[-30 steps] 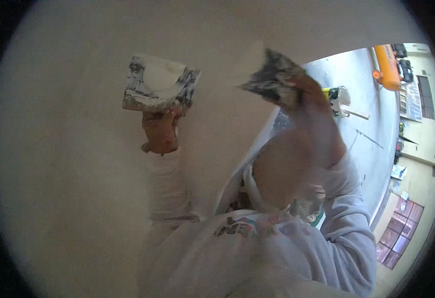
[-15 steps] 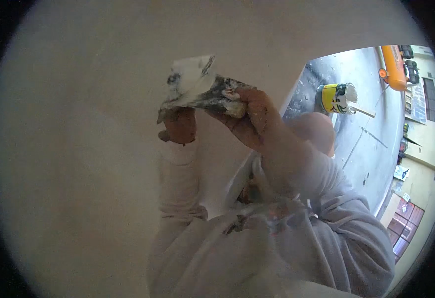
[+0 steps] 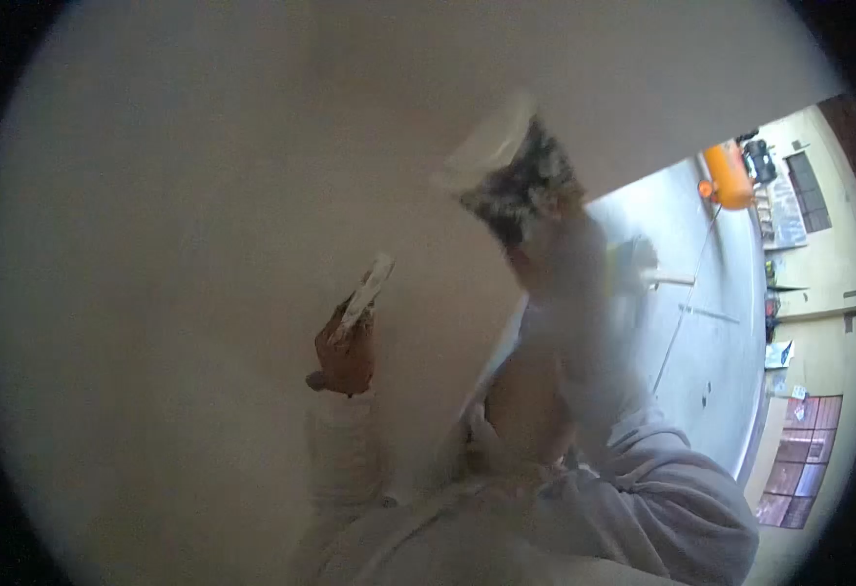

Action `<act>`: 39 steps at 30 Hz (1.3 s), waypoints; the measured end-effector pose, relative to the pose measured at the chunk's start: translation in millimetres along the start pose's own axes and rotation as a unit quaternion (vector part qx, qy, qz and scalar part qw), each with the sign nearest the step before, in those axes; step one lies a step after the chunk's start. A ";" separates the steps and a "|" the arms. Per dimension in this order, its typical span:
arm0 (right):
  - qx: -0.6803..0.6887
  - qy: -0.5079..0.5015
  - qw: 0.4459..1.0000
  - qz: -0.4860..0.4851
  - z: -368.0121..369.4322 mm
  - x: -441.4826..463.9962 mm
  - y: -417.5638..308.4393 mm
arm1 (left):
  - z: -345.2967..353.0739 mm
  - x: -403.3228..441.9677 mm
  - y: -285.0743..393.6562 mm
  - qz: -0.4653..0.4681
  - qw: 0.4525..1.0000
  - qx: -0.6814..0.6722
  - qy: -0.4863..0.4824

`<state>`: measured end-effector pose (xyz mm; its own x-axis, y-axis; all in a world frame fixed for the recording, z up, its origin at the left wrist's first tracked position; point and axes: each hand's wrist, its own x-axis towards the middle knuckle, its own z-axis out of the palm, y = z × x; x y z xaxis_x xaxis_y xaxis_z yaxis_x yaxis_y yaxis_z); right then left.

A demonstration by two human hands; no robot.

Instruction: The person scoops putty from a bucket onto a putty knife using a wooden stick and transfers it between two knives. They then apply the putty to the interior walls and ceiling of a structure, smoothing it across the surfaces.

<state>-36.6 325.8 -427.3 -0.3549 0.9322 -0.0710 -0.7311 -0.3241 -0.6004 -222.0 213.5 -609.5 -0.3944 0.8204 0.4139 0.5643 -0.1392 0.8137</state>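
My right hand (image 3: 552, 249), blurred by motion, is closed around a putty knife (image 3: 521, 181). Its wide blade is dark and smeared, with white paste along the far edge. It is held up near the edge of a large pale flat surface (image 3: 203, 195). Lower and to the left, my left hand (image 3: 347, 354) is closed on a second scraper (image 3: 369, 288), seen nearly edge-on and coated with white paste. The two tools are apart. I cannot tell whether either blade touches the pale surface.
Behind my right forearm, a blurred yellow bucket (image 3: 628, 269) stands on the grey floor (image 3: 706, 342) with a pale stick (image 3: 672, 279) jutting out. Farther back are an orange tank (image 3: 729, 176), items along a wall and a window (image 3: 801, 459).
My hands have separated: the right moved up and right with its putty knife, the left dropped lower with the other scraper. The view has shifted, and my right arm now partly covers the bucket.
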 end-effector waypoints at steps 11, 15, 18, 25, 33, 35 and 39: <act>-0.807 -0.237 -0.109 -0.530 107.1 204.2 -25.1 | -7.9 4.5 -4.4 -0.132 0.967 -0.182 0.116; -0.807 -0.224 -0.273 -0.473 110.7 253.6 -14.0 | -14.9 11.4 6.8 -0.268 0.876 -0.386 0.112; -0.774 -0.249 -0.309 -0.493 96.3 289.9 -11.0 | -12.2 8.6 -7.3 -0.254 0.856 -0.444 0.076; -0.777 -0.247 -0.379 -0.437 113.0 312.2 -18.0 | -16.4 11.8 3.1 -0.217 0.917 -0.335 0.005; -0.962 -0.067 0.144 -0.221 159.0 294.0 4.1 | -16.4 13.1 18.4 -0.268 0.939 -0.213 -0.023; -0.925 -0.140 -0.353 -0.034 188.8 268.0 8.0 | -21.0 10.0 12.2 -0.394 0.862 -0.318 -0.017; -0.907 -0.189 -0.371 -0.065 196.2 210.9 -10.6 | -20.8 10.1 -1.2 -0.161 0.973 -0.162 -0.029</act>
<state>-218.0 494.2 -279.7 -0.5985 0.7353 -0.3180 -0.0339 0.3734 0.9271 -241.7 210.4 -597.8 -0.4665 0.8789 0.0998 0.1560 -0.0293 0.9873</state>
